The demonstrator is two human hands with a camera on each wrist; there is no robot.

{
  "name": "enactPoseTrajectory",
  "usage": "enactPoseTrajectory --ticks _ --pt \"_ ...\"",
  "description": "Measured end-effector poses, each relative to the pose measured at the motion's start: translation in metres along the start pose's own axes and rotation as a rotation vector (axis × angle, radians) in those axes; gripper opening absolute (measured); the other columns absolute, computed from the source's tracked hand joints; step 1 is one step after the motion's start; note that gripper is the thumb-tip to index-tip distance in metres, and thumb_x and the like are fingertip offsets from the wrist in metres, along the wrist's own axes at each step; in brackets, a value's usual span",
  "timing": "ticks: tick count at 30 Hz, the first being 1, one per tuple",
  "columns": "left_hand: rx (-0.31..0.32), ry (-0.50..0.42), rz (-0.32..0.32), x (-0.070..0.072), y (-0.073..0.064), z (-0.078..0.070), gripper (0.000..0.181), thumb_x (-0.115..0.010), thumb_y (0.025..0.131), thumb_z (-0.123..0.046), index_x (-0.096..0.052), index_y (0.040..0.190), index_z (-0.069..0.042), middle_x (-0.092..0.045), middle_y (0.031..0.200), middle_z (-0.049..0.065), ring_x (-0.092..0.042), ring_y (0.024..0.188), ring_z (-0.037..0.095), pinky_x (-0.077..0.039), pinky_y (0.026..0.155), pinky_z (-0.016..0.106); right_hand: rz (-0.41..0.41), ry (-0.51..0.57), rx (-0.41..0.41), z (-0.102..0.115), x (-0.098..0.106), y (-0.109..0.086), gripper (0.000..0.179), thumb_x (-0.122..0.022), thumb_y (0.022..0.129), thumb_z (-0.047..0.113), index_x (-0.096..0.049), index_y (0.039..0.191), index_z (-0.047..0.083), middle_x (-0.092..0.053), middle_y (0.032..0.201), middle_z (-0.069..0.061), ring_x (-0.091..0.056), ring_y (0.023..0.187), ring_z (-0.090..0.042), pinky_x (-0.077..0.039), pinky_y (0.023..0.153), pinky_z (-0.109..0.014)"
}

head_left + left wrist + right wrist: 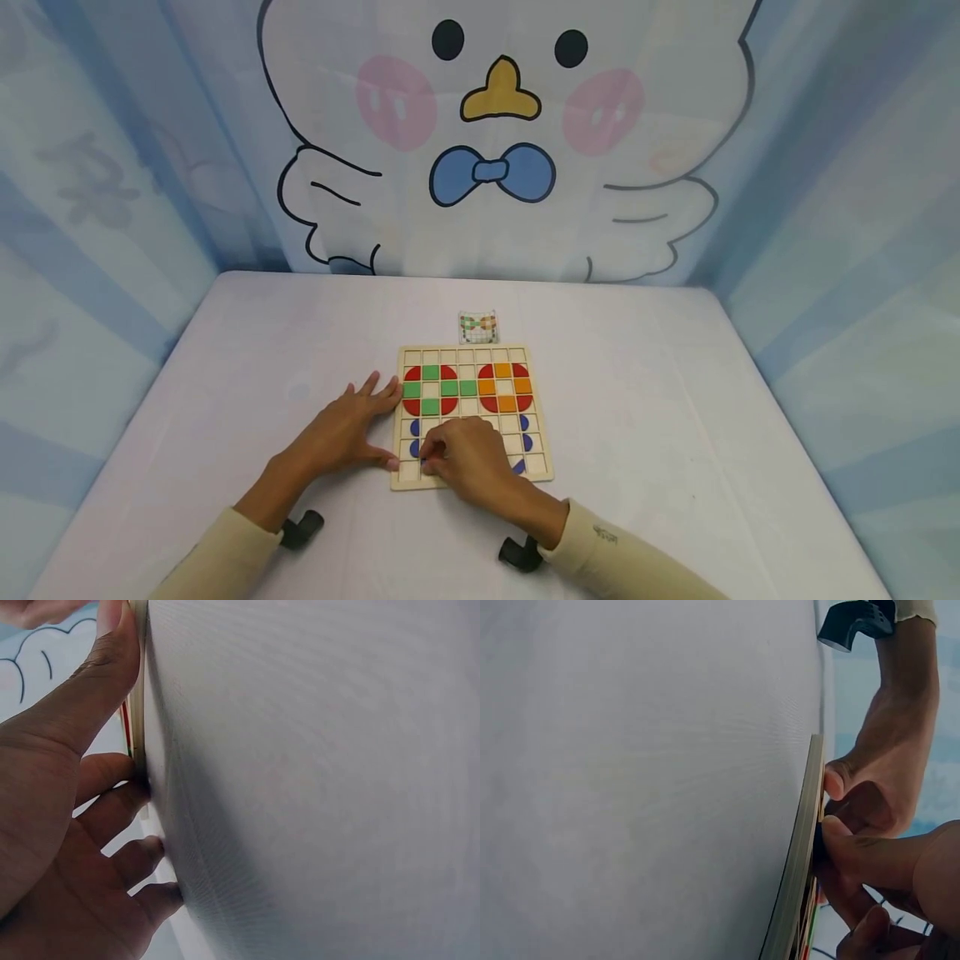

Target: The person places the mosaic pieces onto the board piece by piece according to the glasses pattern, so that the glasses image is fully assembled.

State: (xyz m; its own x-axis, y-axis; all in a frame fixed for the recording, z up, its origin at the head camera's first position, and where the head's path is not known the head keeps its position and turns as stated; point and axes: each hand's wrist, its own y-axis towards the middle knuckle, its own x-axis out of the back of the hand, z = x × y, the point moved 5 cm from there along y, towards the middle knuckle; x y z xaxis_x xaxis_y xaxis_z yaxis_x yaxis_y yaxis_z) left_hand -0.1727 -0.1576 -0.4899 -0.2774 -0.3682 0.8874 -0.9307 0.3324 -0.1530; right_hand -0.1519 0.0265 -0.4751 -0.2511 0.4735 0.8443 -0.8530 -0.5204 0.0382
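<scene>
A wooden grid board (536, 454) lies on the white table with colored pieces in its cells. Red quarter-rounds (412, 373) surround green squares (430, 372) on the left and orange squares (507, 403) on the right. Blue half-rounds (524, 423) line both sides lower down. My left hand (341, 433) spreads its fingers along the board's left edge, with thumb and index touching it. Over the lower left cells, my right hand (472, 458) pinches a small blue piece (818, 844) between thumb and index finger, right at the board's surface. Its shape is mostly hidden by the fingers.
Just behind the board lies a small pattern card (478, 327) showing a similar colored design. Dark wrist cameras (302, 529) sit under both sleeves. A curtain (495, 233) with a cartoon bird hangs behind the table's back edge.
</scene>
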Motion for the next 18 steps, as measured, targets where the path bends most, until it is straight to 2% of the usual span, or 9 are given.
enactPoseTrajectory --ticks 7,18 --pt "-0.002 0.0 0.001 -0.0004 0.0004 -0.0005 0.117 -0.097 0.069 -0.05 -0.04 0.164 -0.011 -0.038 0.169 0.016 -0.028 0.158 0.053 -0.038 0.117 0.075 0.024 -0.016 -0.043 0.0029 0.0029 -0.0045 0.006 -0.09 0.087 0.018 -0.088 0.091 0.021 -0.081 0.083 0.013 -0.068 0.083 -0.002 -0.048 0.074 -0.023" --pt "-0.014 -0.008 -0.008 0.0005 -0.0005 -0.0015 0.117 -0.098 0.068 -0.048 -0.041 0.162 -0.009 -0.04 0.168 0.016 -0.027 0.16 0.05 -0.035 0.119 0.074 -0.011 -0.052 -0.025 0.0054 0.0015 -0.0045 0.005 -0.09 0.086 0.021 -0.086 0.086 0.024 -0.08 0.082 0.014 -0.067 0.083 -0.001 -0.049 0.074 -0.023"
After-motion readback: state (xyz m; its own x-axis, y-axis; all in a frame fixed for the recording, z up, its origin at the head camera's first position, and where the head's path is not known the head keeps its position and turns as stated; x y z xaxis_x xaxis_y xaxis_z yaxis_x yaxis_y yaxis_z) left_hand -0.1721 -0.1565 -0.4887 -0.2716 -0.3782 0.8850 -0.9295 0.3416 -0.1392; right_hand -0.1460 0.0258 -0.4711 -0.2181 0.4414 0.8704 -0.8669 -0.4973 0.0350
